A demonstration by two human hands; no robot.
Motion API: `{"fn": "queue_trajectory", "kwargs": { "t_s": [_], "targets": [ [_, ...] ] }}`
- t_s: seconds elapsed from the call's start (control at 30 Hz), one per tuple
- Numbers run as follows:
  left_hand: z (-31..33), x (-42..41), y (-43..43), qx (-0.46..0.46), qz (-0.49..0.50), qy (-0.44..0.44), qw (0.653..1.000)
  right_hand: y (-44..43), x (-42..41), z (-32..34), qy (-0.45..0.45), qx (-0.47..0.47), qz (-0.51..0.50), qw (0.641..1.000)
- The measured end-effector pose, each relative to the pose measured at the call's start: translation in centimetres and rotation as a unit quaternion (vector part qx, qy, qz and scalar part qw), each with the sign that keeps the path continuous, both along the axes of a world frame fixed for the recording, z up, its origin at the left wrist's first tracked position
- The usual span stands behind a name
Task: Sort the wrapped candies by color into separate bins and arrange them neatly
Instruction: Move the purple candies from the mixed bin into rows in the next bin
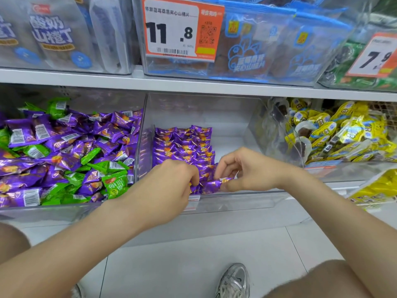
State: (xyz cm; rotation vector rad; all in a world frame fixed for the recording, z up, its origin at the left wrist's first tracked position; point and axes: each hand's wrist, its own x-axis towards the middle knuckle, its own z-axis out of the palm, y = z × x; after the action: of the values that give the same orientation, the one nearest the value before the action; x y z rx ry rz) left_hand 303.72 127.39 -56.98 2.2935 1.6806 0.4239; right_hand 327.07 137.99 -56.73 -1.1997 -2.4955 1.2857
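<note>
The right hand (242, 168) has its fingers curled together, thumb and forefinger pinching one end of a purple candy (211, 186) that lies crosswise just below its knuckles. Just beside it, the left hand (171, 179) curls down, its fingertips gripping a front-row candy (194, 188). Beyond both hands, neat purple rows (182, 145) fill the clear middle bin (236, 202). Outside the left hand, a mixed pile (64, 151) of purple and green candies fills the neighbouring bin (64, 208).
</note>
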Motion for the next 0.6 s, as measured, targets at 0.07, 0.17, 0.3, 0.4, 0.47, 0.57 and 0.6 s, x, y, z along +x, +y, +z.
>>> {"fn": "queue_trajectory", "kwargs": {
  "t_s": [0.07,0.17,0.3,0.4,0.47,0.57,0.6],
  "targets": [
    [-0.1,-0.1,0.0,-0.016,-0.001,0.014,1.000,-0.1,0.0,-0.2,-0.040,0.036,0.032,0.998],
    [-0.2,-0.1,0.0,-0.044,-0.005,0.026,0.999,0.0,-0.5,-0.2,-0.075,0.105,0.037,0.991],
    [-0.2,0.0,-0.1,-0.048,-0.003,0.020,0.999,-0.2,-1.8,-0.1,-0.103,0.166,0.076,0.978],
    [-0.2,-0.2,-0.2,-0.044,-0.004,0.015,0.999,-0.1,-1.8,0.2,-0.114,0.175,0.089,0.974],
    [-0.2,-0.2,-0.3,-0.042,-0.010,0.021,0.999,0.1,-1.6,0.5,-0.111,0.185,0.082,0.973],
    [-0.1,-0.1,-0.3,-0.038,-0.017,0.034,0.999,-0.1,-1.8,0.3,-0.103,0.189,0.078,0.973],
    [-0.1,-0.1,-0.3,-0.036,-0.019,0.039,0.998,-0.2,-2.0,0.1,-0.103,0.194,0.081,0.972]
  ]
}}
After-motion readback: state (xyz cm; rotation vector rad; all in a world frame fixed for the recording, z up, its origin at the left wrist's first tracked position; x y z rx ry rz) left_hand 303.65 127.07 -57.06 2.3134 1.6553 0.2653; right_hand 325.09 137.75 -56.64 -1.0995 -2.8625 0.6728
